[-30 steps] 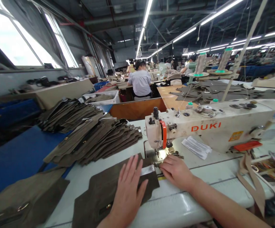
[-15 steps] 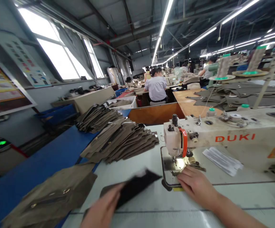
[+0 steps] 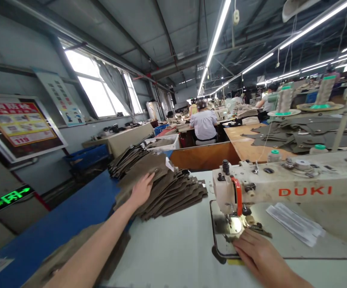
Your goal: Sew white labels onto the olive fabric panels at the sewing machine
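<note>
My left hand point(image 3: 142, 191) reaches over the pile of grey-brown cloth pieces point(image 3: 173, 196), its fingers closed at the near part of the top cloth piece point(image 3: 142, 166). A white patch point(image 3: 169, 164) shows at that piece's far corner. At the sewing machine point(image 3: 260, 184), my right hand point(image 3: 259, 252) rests on the metal plate, fingers together and bent down over a small scrap of grey-brown fabric point(image 3: 230, 239) just before the lit needle area. Most of that scrap is hidden by my fingers and the presser foot.
Another cloth piece point(image 3: 71, 248) lies on the blue table point(image 3: 80, 208) at left, partly under my forearm. White strips point(image 3: 295, 224) lie beneath the machine arm. Thread cones point(image 3: 284, 100) stand behind it. A person in a light shirt point(image 3: 203, 124) sits further ahead.
My left hand has swung from the near tabletop, with a dark piece in it, up and forward onto the cloth pile. My right hand stays at the needle plate. The view has shifted left.
</note>
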Action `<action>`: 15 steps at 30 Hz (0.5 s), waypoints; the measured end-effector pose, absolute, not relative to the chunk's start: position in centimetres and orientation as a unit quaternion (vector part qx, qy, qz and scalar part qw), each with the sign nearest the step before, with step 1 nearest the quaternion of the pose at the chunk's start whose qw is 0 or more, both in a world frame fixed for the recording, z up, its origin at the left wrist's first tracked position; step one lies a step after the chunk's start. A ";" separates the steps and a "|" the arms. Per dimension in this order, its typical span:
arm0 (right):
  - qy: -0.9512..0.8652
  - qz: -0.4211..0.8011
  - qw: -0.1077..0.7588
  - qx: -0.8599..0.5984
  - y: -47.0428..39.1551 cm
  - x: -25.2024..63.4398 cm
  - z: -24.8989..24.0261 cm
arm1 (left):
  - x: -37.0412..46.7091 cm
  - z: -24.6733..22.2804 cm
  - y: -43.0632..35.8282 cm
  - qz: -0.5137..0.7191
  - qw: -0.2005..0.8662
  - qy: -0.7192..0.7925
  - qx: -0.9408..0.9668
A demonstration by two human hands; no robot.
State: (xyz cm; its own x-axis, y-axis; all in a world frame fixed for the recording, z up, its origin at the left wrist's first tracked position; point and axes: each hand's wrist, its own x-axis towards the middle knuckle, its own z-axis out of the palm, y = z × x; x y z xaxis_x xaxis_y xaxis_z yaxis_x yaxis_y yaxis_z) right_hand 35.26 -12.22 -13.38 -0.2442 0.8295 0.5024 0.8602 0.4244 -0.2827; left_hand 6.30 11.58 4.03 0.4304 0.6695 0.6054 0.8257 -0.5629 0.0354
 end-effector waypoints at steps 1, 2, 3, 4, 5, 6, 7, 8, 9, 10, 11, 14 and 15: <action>-0.790 -0.030 0.301 -0.534 -12.2 35.2 -13.4 | 6.4 3.3 11.7 -0.285 0.125 -0.448 -0.838; -0.791 -0.033 0.300 -0.532 -12.2 35.2 -13.4 | 6.3 2.6 11.8 -0.281 0.115 -0.450 -0.839; -0.792 -0.035 0.299 -0.531 -12.2 35.2 -13.4 | 6.0 2.1 11.8 -0.277 0.106 -0.454 -0.840; -0.793 -0.036 0.298 -0.530 -12.2 35.2 -13.4 | 5.6 1.7 11.8 -0.272 0.098 -0.458 -0.840; -0.794 -0.040 0.298 -0.528 -12.2 35.2 -13.4 | 5.1 1.4 11.7 -0.267 0.090 -0.465 -0.840; -0.796 -0.046 0.299 -0.525 -12.2 35.2 -13.4 | 4.4 1.3 11.7 -0.262 0.082 -0.472 -0.838; -0.797 -0.053 0.302 -0.521 -12.2 35.3 -13.4 | 3.6 1.2 11.6 -0.256 0.076 -0.480 -0.836; -0.798 -0.061 0.306 -0.517 -12.2 35.3 -13.4 | 2.7 1.2 11.5 -0.250 0.070 -0.489 -0.833; -0.798 -0.069 0.310 -0.512 -12.3 35.5 -13.5 | 1.6 1.3 11.3 -0.244 0.064 -0.498 -0.829; -0.798 -0.075 0.314 -0.509 -12.3 35.6 -13.5 | 0.5 1.5 11.1 -0.239 0.060 -0.508 -0.826; -0.797 -0.078 0.318 -0.507 -12.4 35.7 -13.5 | -0.8 1.8 10.7 -0.234 0.057 -0.517 -0.821; -0.795 -0.090 0.327 -0.502 -12.5 36.0 -13.6 | -5.3 2.3 8.9 -0.215 0.044 -0.549 -0.806; -0.796 -0.097 0.331 -0.498 -12.5 36.0 -13.6 | -6.9 2.3 8.1 -0.201 0.030 -0.561 -0.803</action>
State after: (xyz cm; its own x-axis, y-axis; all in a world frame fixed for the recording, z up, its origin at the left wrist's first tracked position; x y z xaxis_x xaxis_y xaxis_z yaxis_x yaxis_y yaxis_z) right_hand 36.02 -12.46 -13.58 -0.2854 0.7289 0.6223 0.8566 0.4853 -0.1756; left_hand -6.93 8.09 2.31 0.2901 0.8879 0.3571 0.9124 -0.3692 0.1768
